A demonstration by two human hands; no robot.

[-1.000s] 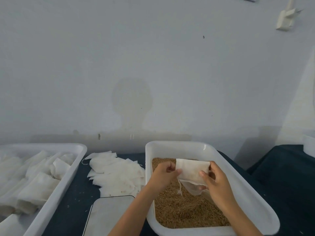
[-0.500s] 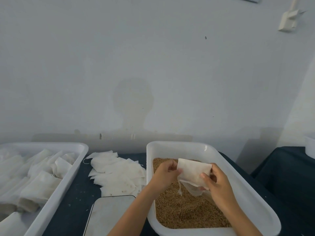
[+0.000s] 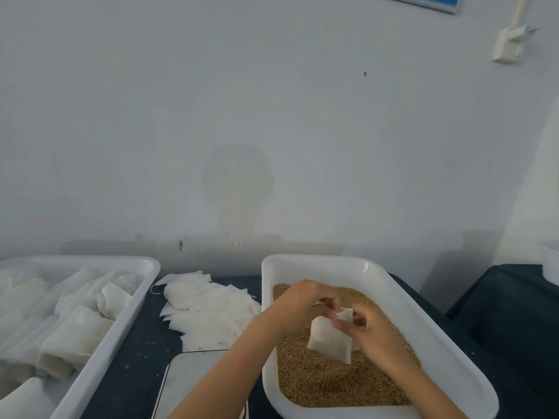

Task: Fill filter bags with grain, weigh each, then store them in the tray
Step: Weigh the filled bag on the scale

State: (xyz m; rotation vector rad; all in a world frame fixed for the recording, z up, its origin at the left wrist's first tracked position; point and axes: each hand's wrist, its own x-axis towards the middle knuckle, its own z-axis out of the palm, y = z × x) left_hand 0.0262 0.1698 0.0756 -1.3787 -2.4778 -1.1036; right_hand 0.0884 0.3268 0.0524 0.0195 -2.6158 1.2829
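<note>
Grain (image 3: 326,385) is right underneath, so the small white paper filter bag (image 3: 329,338) is pinched at its mouth by left hand (image 3: 305,303) and right hand (image 3: 370,329), probably for scooping.

A plain small-scale packing workroom, not a home kitchen. A bare whitewashed wall (image 3: 272,116) with a surface-mounted socket (image 3: 509,45) backs a bench (image 3: 139,343) under dark cloth. White plastic tubs sit along it: one of loose grain (image 3: 320,385), a tray (image 3: 121,328) of filled bags, and loose empty filter bags (image 3: 205,309) between them.
</note>
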